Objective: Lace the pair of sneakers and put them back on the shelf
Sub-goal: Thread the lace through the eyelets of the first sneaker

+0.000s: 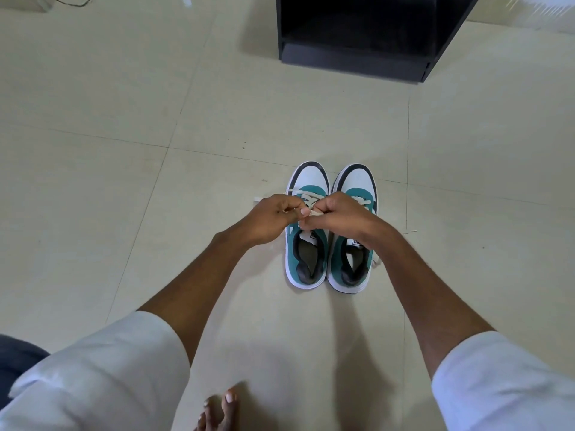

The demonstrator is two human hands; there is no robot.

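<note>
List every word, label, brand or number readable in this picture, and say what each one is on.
No text can be read.
Tongue label of the left sneaker: a small white tag with dark print at, partly hidden under the hands, too small to read.
Tongue label of the right sneaker: a white tag with dark marks at, blurred and unreadable.
The black shelf and the floor tiles show no writing.

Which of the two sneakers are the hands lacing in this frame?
The left sneaker of the pair. Both the left hand and right hand pinch its lace over its tongue; the right sneaker beside it is not being handled.
</note>
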